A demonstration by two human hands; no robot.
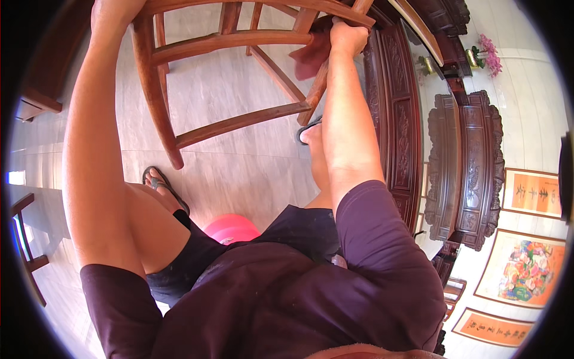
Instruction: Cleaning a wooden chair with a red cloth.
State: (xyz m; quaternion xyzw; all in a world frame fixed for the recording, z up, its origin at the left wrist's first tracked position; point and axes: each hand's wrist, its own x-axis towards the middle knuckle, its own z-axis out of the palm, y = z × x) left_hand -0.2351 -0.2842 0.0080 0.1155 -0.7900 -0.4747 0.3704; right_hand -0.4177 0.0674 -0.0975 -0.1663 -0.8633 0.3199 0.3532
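Before me is a brown wooden chair frame, with its legs and stretchers showing and its upper part cut off by the picture's top edge. A low stretcher joins the two nearest legs, whose ends come down near my feet. My left hand is against the chair's upper left corner; its fingers are hidden or out of the picture. At the upper right, my right hand is closed on a dark red cloth against the right-hand leg. Part of the cloth hangs loose beside that leg.
A pink rounded thing, perhaps a stool, is between my thighs. Carved dark wooden furniture runs close along my right. Pink flowers and framed pictures are farther right. Dark wooden furniture stands at the upper left on the tiled floor.
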